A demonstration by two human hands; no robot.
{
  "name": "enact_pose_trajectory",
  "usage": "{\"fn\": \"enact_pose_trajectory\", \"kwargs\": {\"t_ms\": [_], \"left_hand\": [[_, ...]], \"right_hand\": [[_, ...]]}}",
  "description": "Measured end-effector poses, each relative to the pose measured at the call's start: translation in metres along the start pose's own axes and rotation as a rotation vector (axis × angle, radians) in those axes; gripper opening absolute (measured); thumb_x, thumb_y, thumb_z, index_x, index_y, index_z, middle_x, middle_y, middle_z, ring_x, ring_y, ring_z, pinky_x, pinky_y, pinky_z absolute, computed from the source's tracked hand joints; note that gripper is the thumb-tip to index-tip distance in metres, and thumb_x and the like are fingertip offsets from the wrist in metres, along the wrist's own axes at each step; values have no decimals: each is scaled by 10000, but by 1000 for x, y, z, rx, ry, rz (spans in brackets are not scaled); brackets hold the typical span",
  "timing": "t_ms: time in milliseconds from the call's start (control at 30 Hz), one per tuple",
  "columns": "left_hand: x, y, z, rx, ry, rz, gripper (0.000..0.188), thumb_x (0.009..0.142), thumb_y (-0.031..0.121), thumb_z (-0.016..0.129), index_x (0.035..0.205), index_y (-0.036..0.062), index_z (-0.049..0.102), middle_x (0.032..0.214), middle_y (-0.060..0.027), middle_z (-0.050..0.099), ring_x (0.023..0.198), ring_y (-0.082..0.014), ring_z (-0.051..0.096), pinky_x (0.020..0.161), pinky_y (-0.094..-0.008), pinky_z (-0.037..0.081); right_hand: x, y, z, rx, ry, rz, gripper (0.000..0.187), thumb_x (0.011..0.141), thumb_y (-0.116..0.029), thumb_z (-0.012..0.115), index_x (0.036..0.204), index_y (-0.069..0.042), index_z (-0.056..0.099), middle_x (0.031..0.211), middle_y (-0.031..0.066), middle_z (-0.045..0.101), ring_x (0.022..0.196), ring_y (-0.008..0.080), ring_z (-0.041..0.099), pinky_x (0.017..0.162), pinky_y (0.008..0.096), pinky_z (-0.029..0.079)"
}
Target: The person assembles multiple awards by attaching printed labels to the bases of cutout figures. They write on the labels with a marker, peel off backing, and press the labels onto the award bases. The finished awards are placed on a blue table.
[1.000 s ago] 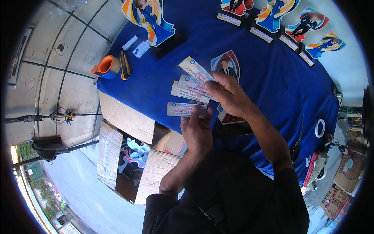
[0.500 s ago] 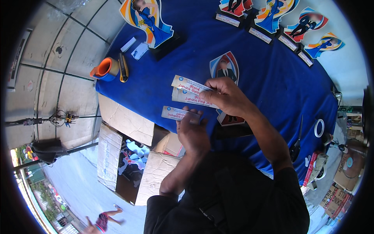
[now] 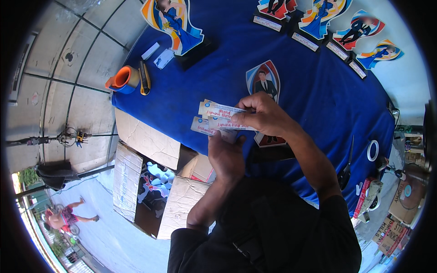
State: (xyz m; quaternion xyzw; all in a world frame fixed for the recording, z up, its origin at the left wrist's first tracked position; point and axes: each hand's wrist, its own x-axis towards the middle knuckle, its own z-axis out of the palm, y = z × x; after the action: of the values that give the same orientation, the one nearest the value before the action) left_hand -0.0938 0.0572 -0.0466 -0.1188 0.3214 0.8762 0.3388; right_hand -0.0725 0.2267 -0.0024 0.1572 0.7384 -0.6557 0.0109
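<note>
Pinched in my right hand (image 3: 263, 110) are white printed label strips (image 3: 218, 109) with red lettering, fanned so that one lies partly over another. My left hand (image 3: 225, 152) is closed on another label strip (image 3: 200, 126), its thumb across the strip; the upper strips now overlap this one. Just beyond my hands, a trophy (image 3: 262, 82) with a suited figure on a red, white and blue backing lies on the blue cloth (image 3: 191, 86). My right hand and forearm cover part of it.
Finished trophies stand at the back, one with a blue-gown figure (image 3: 175, 27). At left are a tape roll (image 3: 125, 79), a cutter knife (image 3: 144, 78) and paper strips (image 3: 163, 59). An open carton (image 3: 150, 200) sits below the near edge. Scissors (image 3: 347, 168) and white tape (image 3: 373, 150) lie right.
My right hand has lowered its strips slightly, and they now overlap the strip in my left hand. A passer-by outside has moved up and to the left.
</note>
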Motion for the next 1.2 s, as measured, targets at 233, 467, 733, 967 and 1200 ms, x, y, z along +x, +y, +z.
{"fn": "enact_pose_trajectory", "kwargs": {"t_ms": [233,467,733,967,1200], "left_hand": [[4,9,5,69,-19,22,368,1015,382,531,1285,134,565,1189,-37,665,1078,-177,622,851,-394,491],[11,9,2,227,36,137,158,995,163,598,1149,136,618,1015,-5,695,891,-103,653,672,-274,493],[89,48,-15,675,341,407,171,971,176,603,1074,40,622,884,-35,666,706,-101,584,571,-230,422],[115,71,-23,833,361,282,332,991,289,505,1201,38,563,1041,-90,641,866,-189,635,666,-328,485],[97,109,-60,624,366,249,370,1004,270,426,1294,62,520,1186,-116,612,1029,-242,654,775,-423,528]], "right_hand": [[0,2,-2,-62,-42,33,337,821,-261,737,842,76,735,635,130,650,577,149,598,570,315,441],[1,8,-3,-143,-50,-20,330,806,-262,777,850,64,741,636,130,654,582,150,614,564,318,452],[-5,17,-15,-52,242,-43,197,818,-83,731,932,78,742,776,129,727,646,132,671,579,264,505],[-15,20,-21,-50,271,-40,186,826,-55,724,953,79,741,830,148,742,717,148,710,623,253,540],[-20,34,-30,20,365,-137,160,840,-43,731,947,75,742,819,137,745,715,130,706,623,243,533]]}}
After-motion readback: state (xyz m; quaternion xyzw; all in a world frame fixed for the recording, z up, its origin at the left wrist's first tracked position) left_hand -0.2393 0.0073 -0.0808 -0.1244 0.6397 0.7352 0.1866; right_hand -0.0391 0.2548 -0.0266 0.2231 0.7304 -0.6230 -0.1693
